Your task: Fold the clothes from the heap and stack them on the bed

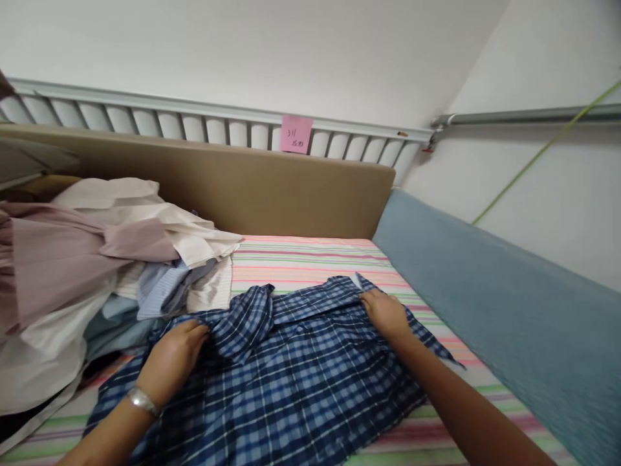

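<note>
1. The shirt (291,382), blue plaid, lies spread and rumpled across the lower middle of the frame, on the striped sheet (305,255).
2. Down at the lower left, the left hand (169,356) has its fingertips pinched together on the shirt's upper left part, beside a bunched fold. From where I stand, I cannot tell how much cloth is caught under them.
3. A silvery band (143,401) circles that wrist.
4. Right of center, the right hand (387,315) is clamped on the shirt's top edge, thumb and fingers closed over the cloth; a small pale patch shows just beyond the fingertips. The forearm runs out at the lower right, over the shirt and the sheet.
5. Between the hands, the shirt's top edge makes a folded strip, with the bunched part nearer the left hand.
6. A loose heap fills the left of the frame: pink cloth (63,259) on top, cream cloth (194,233) behind it, blue striped cloth (162,288) and white cloth (53,349) lower down. The plaid reaches the heap's near side.
7. Behind stands a brown board (276,191), and above it a white radiator (189,126) bearing a pink note (295,134) marked "311"; its second line is hard to read.
8. At the right, a blue panel (504,304) edges the sheet, with a gray pipe (524,116) and a green cord (533,160) above.
</note>
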The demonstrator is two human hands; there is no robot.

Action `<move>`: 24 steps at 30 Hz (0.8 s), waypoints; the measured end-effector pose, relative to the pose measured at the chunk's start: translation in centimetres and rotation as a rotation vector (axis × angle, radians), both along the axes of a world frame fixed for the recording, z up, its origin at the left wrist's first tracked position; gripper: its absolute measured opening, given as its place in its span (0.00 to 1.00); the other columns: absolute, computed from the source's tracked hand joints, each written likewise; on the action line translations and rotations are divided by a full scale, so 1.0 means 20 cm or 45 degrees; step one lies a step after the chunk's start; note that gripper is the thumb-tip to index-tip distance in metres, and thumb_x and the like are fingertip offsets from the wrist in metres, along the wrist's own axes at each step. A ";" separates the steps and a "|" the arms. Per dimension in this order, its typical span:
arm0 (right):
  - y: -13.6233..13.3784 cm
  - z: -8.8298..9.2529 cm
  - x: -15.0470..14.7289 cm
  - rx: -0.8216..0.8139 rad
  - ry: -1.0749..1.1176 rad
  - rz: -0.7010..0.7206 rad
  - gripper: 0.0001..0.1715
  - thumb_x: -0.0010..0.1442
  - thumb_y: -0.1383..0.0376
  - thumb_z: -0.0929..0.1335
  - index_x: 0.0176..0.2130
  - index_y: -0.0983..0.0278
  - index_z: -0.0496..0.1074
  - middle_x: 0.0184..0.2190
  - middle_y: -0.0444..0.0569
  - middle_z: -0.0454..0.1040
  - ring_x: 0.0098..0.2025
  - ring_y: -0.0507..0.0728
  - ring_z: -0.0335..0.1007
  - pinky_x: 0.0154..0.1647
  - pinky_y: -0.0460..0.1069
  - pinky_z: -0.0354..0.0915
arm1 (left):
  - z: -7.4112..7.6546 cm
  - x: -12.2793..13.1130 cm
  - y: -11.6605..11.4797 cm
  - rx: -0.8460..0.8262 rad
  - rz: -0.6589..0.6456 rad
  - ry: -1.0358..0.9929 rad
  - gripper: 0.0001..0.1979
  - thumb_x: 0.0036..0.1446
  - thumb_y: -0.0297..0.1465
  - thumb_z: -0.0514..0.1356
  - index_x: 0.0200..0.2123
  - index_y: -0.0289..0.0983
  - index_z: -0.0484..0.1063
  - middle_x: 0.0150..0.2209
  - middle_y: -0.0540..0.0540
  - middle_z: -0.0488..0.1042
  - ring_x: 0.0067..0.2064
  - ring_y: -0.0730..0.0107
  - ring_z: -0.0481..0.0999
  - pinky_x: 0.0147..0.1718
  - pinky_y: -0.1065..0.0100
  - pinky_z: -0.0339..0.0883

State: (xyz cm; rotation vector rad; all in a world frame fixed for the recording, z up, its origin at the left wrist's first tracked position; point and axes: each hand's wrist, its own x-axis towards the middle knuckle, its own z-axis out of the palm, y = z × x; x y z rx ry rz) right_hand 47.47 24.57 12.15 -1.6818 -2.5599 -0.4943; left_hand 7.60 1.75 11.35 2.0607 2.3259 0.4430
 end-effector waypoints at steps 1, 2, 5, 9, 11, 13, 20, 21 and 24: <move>-0.01 -0.02 0.00 -0.020 -0.013 -0.006 0.17 0.62 0.64 0.57 0.41 0.60 0.72 0.39 0.50 0.74 0.39 0.56 0.70 0.37 0.49 0.57 | -0.03 0.00 -0.01 -0.021 0.003 -0.008 0.17 0.61 0.33 0.45 0.37 0.38 0.74 0.35 0.43 0.73 0.37 0.64 0.73 0.40 0.64 0.65; -0.02 -0.04 0.01 -0.039 -0.023 -0.017 0.17 0.62 0.64 0.57 0.40 0.60 0.72 0.39 0.50 0.75 0.38 0.56 0.70 0.36 0.49 0.57 | -0.06 0.00 -0.02 -0.033 0.006 -0.014 0.17 0.61 0.33 0.45 0.36 0.39 0.74 0.35 0.43 0.74 0.37 0.64 0.74 0.40 0.64 0.66; -0.01 -0.06 0.01 -0.090 -0.032 -0.057 0.16 0.61 0.64 0.58 0.39 0.61 0.73 0.37 0.51 0.75 0.37 0.56 0.71 0.35 0.50 0.57 | -0.10 0.00 -0.04 -0.041 0.003 -0.032 0.17 0.60 0.34 0.46 0.35 0.39 0.75 0.38 0.42 0.75 0.40 0.62 0.74 0.41 0.63 0.67; 0.00 0.00 0.01 -0.165 -0.016 -0.072 0.16 0.61 0.65 0.58 0.36 0.62 0.74 0.36 0.51 0.76 0.38 0.57 0.71 0.36 0.50 0.58 | -0.10 -0.03 -0.08 -0.006 0.020 -0.051 0.18 0.58 0.35 0.46 0.38 0.39 0.76 0.39 0.41 0.76 0.40 0.60 0.76 0.42 0.61 0.68; -0.01 0.02 0.02 -0.180 0.002 -0.075 0.17 0.61 0.65 0.58 0.38 0.61 0.74 0.38 0.51 0.75 0.41 0.58 0.71 0.38 0.50 0.58 | -0.11 -0.05 -0.10 0.068 0.034 -0.037 0.19 0.57 0.35 0.47 0.41 0.40 0.76 0.42 0.41 0.76 0.42 0.59 0.75 0.44 0.60 0.68; -0.02 0.02 0.03 -0.202 0.015 -0.087 0.18 0.61 0.64 0.57 0.40 0.60 0.74 0.40 0.52 0.75 0.42 0.58 0.70 0.40 0.50 0.58 | -0.15 -0.06 -0.12 0.112 0.046 -0.020 0.19 0.56 0.35 0.47 0.42 0.41 0.75 0.44 0.42 0.76 0.45 0.58 0.74 0.47 0.59 0.67; 0.09 0.01 0.05 -0.416 0.111 -0.173 0.16 0.58 0.62 0.60 0.31 0.59 0.76 0.32 0.47 0.78 0.33 0.54 0.72 0.32 0.46 0.59 | -0.16 -0.03 -0.16 -0.111 0.010 -0.122 0.16 0.55 0.46 0.52 0.35 0.47 0.76 0.40 0.49 0.77 0.41 0.59 0.76 0.41 0.62 0.70; 0.13 0.02 0.03 -0.393 0.141 -0.177 0.18 0.60 0.62 0.58 0.34 0.60 0.76 0.34 0.48 0.78 0.36 0.55 0.72 0.34 0.47 0.60 | -0.12 -0.03 -0.14 -0.072 0.029 -0.127 0.18 0.54 0.48 0.52 0.36 0.47 0.76 0.41 0.50 0.77 0.42 0.58 0.76 0.41 0.62 0.70; 0.27 0.03 -0.08 -0.329 0.225 -0.153 0.21 0.61 0.63 0.56 0.43 0.62 0.74 0.44 0.51 0.75 0.45 0.56 0.69 0.43 0.48 0.60 | -0.02 -0.04 -0.01 0.084 0.055 -0.089 0.21 0.56 0.49 0.49 0.38 0.44 0.75 0.41 0.47 0.76 0.43 0.57 0.75 0.44 0.60 0.67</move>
